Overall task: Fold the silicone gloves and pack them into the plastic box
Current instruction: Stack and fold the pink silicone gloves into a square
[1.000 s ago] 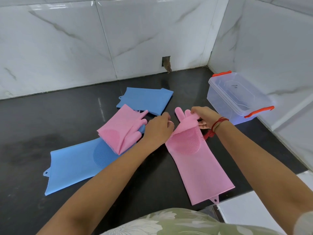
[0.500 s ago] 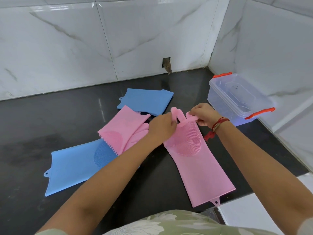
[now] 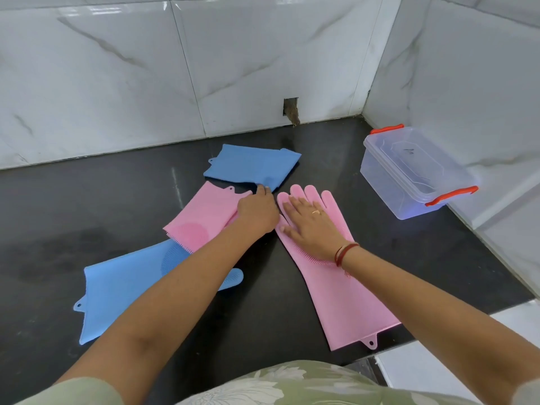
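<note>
A pink silicone glove [image 3: 347, 299] lies flat and unfolded on the black counter, fingers pointing away from me. My right hand [image 3: 309, 226] lies flat on its palm area with fingers spread. My left hand [image 3: 257, 213] rests on the edge of a folded pink glove [image 3: 201, 217], gripping nothing, its fingertips close to a folded blue glove [image 3: 254, 166]. Another blue glove [image 3: 122, 285] lies unfolded at the left, partly under my left forearm. The clear plastic box [image 3: 409, 173] with red handles stands at the right, its lid on.
White marble-look tiled walls [image 3: 204, 68] close the counter at the back and right. A small hole in the wall [image 3: 291, 109] sits behind the gloves. The black counter [image 3: 87, 200] ends at a white ledge [image 3: 438, 363] at the front right.
The right pink glove's fingers, held up by both hands before, now lie spread flat. My right hand has let go and lies flat on it. My left hand moved onto the folded pink glove.
</note>
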Motion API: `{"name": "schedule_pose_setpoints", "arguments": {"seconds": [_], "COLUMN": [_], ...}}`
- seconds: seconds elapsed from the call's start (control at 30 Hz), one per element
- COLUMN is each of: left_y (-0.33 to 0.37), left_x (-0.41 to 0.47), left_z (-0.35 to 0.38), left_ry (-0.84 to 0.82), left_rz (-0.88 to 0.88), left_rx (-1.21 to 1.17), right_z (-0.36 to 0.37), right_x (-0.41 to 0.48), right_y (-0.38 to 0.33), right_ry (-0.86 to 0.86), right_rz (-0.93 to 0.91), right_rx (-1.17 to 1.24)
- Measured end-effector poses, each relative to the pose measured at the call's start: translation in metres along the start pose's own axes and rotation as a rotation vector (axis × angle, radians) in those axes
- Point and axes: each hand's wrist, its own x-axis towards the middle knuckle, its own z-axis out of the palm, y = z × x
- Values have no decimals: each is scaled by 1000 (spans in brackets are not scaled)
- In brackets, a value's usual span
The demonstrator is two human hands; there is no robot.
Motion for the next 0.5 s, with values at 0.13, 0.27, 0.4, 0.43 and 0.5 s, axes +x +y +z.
{"name": "schedule_pose_setpoints", "arguments": {"seconds": [0.13,0.27,0.4,0.43,0.5], "left_y": [-6,-5,-20,-26,-43], "left_x": [2,-6,-19,-23,-31], "left_z": [-3,-5,-11,-11,-9], "left_ry": [-27,141,391,404,347], "left_rz": [-15,37,93,70,-52], "left_rx": [32,-57,-141,-124,-96], "right_z": [7,5,3,2,-2], "right_x": [3,4,6,6,6], "right_y": [5,1,-5,-6,-8], "right_ry": [-89,-47,-115,-129,-67], "right_rz": [11,38,40,46,68], "right_rx": [-130,-139,-139,-128,-56]}}
